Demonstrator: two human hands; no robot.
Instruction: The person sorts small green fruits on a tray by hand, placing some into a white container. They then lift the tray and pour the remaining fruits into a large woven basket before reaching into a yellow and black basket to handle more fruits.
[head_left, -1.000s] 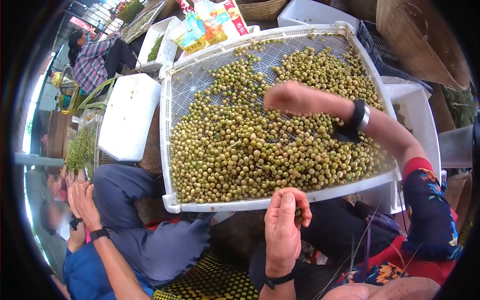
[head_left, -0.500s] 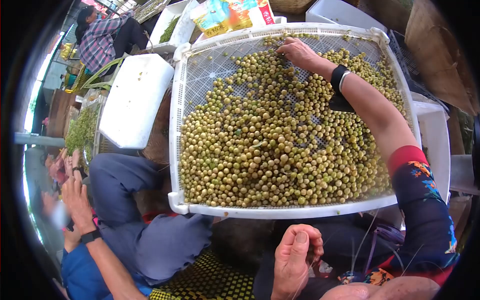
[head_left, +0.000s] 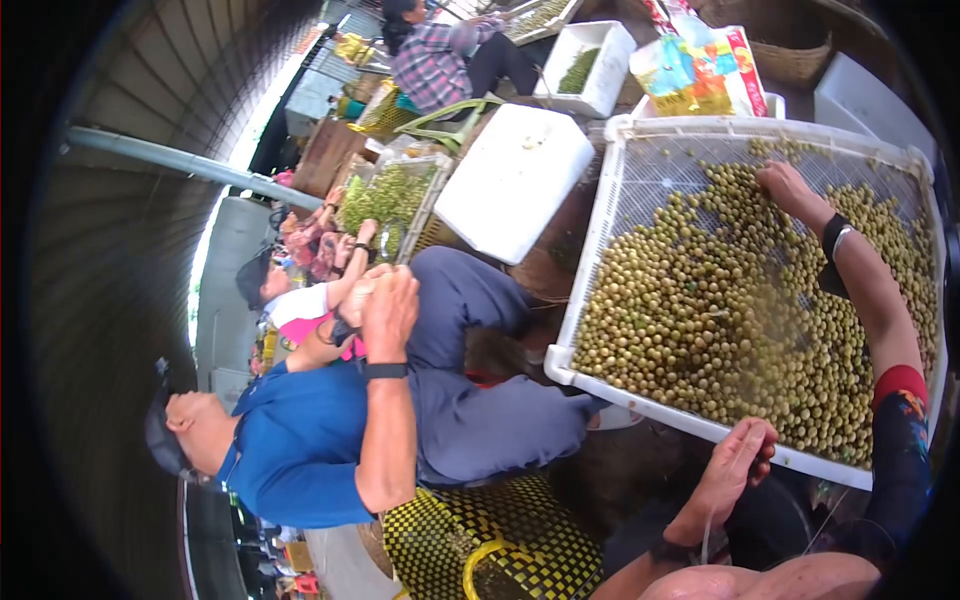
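A white mesh tray point(head_left: 655, 392) on the right holds a wide layer of small round yellow-green fruits point(head_left: 690, 300). My right hand point(head_left: 787, 187), with a dark band at its wrist, reaches over the tray's far part. Its fingers are bunched down against the fruits, and what is between their tips is hidden. At the tray's near rim is my left hand point(head_left: 738, 462), fingers curled in towards the thumb; whatever they hold cannot be made out.
Left of the tray lies a white foam lid point(head_left: 515, 180). A person in blue point(head_left: 310, 440) sits at the left, hands together. Below is a yellow-black woven basket point(head_left: 450, 540). Farther off are a white box point(head_left: 592, 68), a printed bag point(head_left: 695, 75) and other people.
The view has swung left, so the tray now appears farther right and more of the seated person shows. My left hand is nearer the tray's rim; my right hand remains over the far fruits.
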